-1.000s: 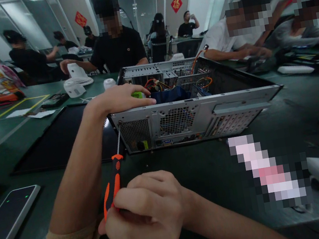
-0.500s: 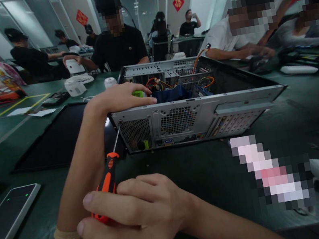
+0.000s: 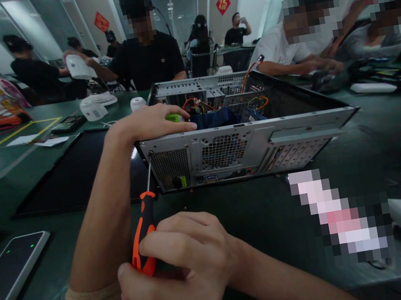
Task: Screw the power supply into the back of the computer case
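Green tabletop (image 3: 259,273) fills most of the view, w/ PC case (image 3: 255,133) mid-table. Person in black tee (image 3: 150,58) sits opp., behind the case, one hand on a white fan-like part (image 3: 79,67) held up off the table. Case is open on top; its metal rear plate w/ vents faces the wearer; wires & a dark blue piece show inside. Black panel (image 3: 70,177) lies flat just L of case, partly hidden by L forearm; can't tell if the two touch. Nearer, far L: white-edged device (image 3: 10,279) w/ dark face & 2 green lights, flat on table.

L hand (image 3: 157,120) lies palm-down over case's top L corner, fingers loose & extended, resting on it rather than clenched. R hand (image 3: 186,262) is below the rear plate, pinching the butt end of an orange/black screwdriver (image 3: 144,228) btwn thumb & curled fingers. Shaft slants up, tip at rear plate's upper L corner; too small to tell if it's seated in a screw. Bright green label (image 3: 173,118) shows under L fingers. Tiny speck (image 3: 185,208) sits on table, in front of case; too small to ID.
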{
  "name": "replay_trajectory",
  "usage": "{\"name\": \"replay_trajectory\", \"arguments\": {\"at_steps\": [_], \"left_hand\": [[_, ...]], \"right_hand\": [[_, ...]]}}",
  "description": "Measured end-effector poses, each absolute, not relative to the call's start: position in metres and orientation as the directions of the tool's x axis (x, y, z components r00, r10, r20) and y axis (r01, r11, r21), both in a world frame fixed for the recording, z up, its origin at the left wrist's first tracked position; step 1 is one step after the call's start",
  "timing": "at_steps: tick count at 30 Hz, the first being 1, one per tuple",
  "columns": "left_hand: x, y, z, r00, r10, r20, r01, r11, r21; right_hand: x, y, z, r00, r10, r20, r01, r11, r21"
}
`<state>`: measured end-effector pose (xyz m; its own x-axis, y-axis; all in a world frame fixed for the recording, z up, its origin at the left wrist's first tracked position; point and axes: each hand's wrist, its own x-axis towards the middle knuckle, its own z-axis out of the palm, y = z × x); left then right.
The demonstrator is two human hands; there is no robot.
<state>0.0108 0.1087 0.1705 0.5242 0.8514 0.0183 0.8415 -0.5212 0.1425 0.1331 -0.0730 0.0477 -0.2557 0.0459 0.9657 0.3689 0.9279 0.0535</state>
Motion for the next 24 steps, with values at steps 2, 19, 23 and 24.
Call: {"name": "replay_trajectory", "arguments": {"at_steps": [2,19,23,24], "left_hand": [[0.011,0.108,0.171,0.523,0.852,0.021,0.842,-0.52,0.144],[0.012,0.106,0.173,0.506,0.863,0.002,0.854,-0.501,0.141],[0.011,0.108,0.172,0.517,0.856,0.005,0.847,-0.512,0.143],[0.011,0.108,0.171,0.518,0.855,0.007,0.846,-0.514,0.143]], "right_hand": [[0.134,-0.073,0.046,-0.278,0.111,0.954,0.322,0.946,-0.017],[0.134,-0.078,0.047,-0.336,0.102,0.936,0.379,0.925,0.035],[0.141,-0.078,0.046,-0.403,0.076,0.912,0.336,0.939,0.071],[0.141,-0.077,0.045,-0.395,0.058,0.917,0.327,0.942,0.081]]}}
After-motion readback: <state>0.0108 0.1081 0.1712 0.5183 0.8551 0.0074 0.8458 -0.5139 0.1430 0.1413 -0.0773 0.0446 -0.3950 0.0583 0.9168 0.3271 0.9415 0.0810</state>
